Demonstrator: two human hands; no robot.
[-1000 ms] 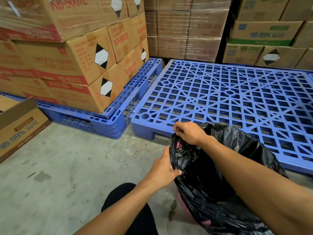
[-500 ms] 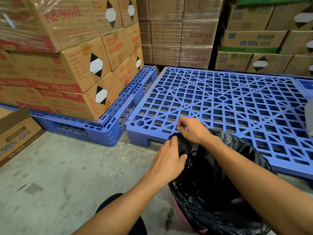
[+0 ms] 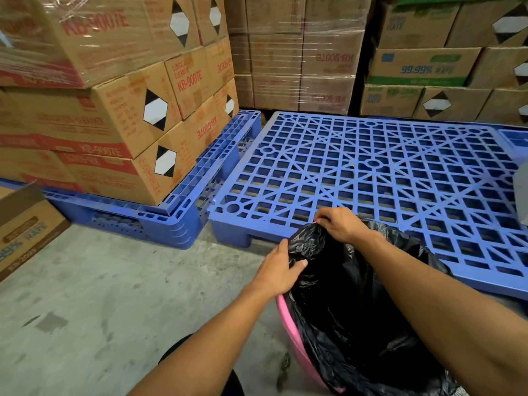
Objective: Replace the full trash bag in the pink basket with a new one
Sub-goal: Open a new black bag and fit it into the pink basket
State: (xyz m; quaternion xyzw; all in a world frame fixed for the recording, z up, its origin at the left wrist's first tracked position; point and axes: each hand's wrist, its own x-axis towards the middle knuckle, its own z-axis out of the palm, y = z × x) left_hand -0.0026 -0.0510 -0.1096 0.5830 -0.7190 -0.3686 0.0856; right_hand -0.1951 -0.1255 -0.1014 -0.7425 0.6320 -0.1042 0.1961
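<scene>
Both hands, left hand (image 3: 278,270) and right hand (image 3: 340,224), pinch the crinkled black plastic trash bag (image 3: 351,310) (thin film); yanking could tear it or tip the round pink plastic basket (image 3: 288,318) below them.

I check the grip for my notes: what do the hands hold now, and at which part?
Both hold the black trash bag at its gathered top edge: the left hand grips the near side, the right hand pinches the far side.

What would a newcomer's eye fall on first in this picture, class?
Probably the black trash bag at lower right, its gathered top pinched by the left hand and right hand, with the pink basket rim peeking out beneath. Next, the bare blue pallet behind it, and the stacked cartons at left.
</scene>
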